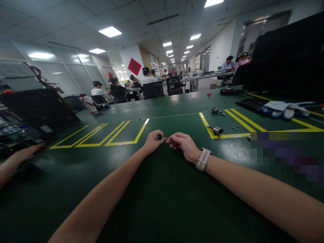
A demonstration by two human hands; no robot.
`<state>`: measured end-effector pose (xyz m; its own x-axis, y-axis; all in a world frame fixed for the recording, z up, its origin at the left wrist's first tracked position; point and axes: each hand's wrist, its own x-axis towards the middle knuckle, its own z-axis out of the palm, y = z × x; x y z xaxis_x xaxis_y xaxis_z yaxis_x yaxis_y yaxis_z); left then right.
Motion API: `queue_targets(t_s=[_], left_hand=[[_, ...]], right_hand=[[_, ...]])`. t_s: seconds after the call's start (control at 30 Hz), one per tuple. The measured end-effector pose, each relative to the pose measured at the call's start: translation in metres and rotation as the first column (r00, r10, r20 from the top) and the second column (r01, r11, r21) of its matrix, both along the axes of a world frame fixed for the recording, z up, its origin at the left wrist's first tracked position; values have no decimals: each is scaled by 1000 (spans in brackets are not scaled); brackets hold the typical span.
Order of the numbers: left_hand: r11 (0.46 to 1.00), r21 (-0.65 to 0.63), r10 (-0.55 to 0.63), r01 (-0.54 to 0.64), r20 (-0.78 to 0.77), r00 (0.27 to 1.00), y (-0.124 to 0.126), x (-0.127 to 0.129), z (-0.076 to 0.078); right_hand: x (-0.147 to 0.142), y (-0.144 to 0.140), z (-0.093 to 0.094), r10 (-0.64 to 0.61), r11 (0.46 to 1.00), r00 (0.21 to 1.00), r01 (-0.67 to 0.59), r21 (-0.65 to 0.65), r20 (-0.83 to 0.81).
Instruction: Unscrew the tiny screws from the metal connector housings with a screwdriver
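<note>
My left hand [152, 141] is closed around a small round metal part [159, 137] with a dark centre, held just above the green table [162, 202]. My right hand [182, 144], with a pale watch [203, 159] on the wrist, pinches a thin metal pin or tool [165, 138] whose tip touches that part. Both hands meet at the middle of the table, beside the yellow floor-style markings [121, 135].
Two small metal cylinders [217, 130] [216, 110] and tiny loose bits [236, 128] lie to the right. Blue-white gloves [283, 109] and a red-handled screwdriver [209, 95] lie farther right. Another person's hand [24, 152] rests at the left by dark equipment [37, 108]. People sit at tables behind.
</note>
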<state>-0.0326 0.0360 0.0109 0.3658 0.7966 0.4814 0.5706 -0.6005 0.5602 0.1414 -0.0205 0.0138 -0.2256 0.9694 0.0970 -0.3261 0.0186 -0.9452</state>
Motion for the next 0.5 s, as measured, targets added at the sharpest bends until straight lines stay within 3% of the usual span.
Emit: queue_targets(t_s=[0.27,0.5], left_hand=[[991,117,88,-66,-192,977,0,0,0],[999,40,-14,15,-30,999,-1,0,0]], right_hand=[[-1,-3,3,-17,1000,1000,17,-10,20],[1,0,2,11,999,1000,-12,-40,-15]])
